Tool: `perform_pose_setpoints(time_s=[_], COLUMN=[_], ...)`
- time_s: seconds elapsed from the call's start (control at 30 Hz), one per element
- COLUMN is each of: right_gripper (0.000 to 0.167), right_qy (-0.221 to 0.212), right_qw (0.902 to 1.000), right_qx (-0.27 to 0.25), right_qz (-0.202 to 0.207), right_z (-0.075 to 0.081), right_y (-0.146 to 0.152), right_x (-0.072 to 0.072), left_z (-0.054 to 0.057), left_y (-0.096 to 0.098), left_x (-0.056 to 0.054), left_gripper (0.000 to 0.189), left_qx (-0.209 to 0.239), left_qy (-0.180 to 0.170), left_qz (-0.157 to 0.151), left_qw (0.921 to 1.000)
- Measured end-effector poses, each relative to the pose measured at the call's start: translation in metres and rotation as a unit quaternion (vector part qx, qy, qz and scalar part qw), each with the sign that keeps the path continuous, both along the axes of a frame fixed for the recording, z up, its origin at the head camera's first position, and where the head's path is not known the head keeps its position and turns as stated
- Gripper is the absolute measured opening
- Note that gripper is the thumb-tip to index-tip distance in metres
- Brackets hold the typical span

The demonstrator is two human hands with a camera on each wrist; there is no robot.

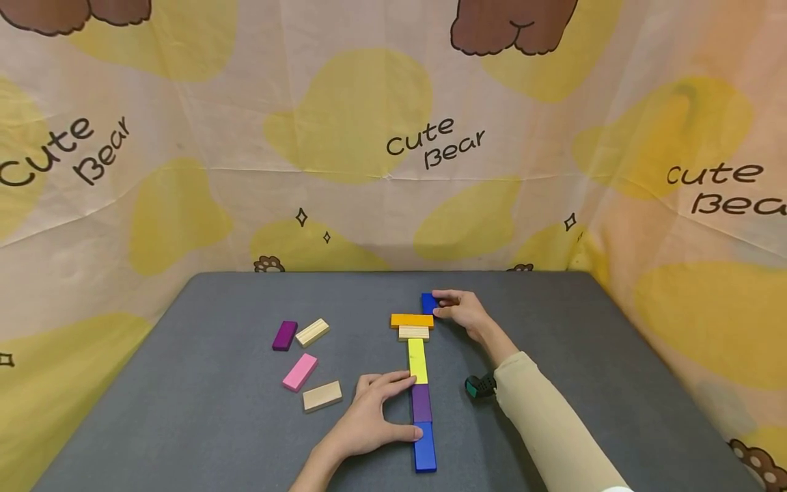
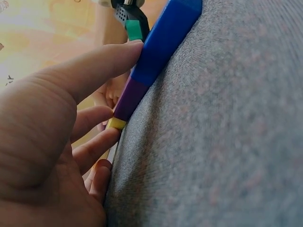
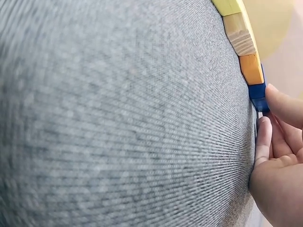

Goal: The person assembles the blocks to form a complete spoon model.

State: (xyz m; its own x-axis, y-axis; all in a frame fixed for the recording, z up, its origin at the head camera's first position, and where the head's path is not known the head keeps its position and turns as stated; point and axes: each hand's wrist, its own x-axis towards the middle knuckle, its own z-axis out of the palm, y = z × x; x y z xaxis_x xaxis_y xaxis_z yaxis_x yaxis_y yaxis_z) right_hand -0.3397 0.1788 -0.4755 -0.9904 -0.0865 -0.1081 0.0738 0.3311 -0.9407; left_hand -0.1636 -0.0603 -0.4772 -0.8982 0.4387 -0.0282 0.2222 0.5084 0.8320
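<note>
A straight row of wooden blocks runs away from me: a near blue block (image 1: 425,447), a purple block (image 1: 421,403), a yellow block (image 1: 417,362), then a plain wood block (image 1: 414,333) and an orange block (image 1: 412,320) lying crosswise. My left hand (image 1: 375,417) lies along the row's left side, thumb on the near blue block and fingertips by the yellow and purple ones. Beyond the orange block, my right hand (image 1: 467,314) pinches a far blue block (image 1: 427,303) from the right; in the right wrist view its thumb touches that blue block (image 3: 258,98).
On the left of the grey table (image 1: 203,410) lie a dark purple block (image 1: 285,336), a pink block (image 1: 300,372) and two plain wood blocks, one farther (image 1: 312,333), one nearer (image 1: 322,396). A black wrist device (image 1: 481,387) shows beside the right sleeve. A printed cloth (image 1: 344,205) hangs behind.
</note>
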Motion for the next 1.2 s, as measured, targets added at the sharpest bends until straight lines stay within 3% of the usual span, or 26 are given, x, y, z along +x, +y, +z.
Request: perform_pose_setpoints(time_s=[1.2], right_gripper=[0.036], right_qy=[0.01], right_qw=[0.9993], right_qx=[-0.036], right_qz=[0.003], right_z=[-0.0033], right_y=[0.0012], right_x=[0.0003], left_z=[-0.0015], left_y=[-0.0005], left_x=[0.0004], left_gripper=[0.077], left_qx=[0.004], left_qy=[0.001], left_qz=[0.001], left_qw=[1.0])
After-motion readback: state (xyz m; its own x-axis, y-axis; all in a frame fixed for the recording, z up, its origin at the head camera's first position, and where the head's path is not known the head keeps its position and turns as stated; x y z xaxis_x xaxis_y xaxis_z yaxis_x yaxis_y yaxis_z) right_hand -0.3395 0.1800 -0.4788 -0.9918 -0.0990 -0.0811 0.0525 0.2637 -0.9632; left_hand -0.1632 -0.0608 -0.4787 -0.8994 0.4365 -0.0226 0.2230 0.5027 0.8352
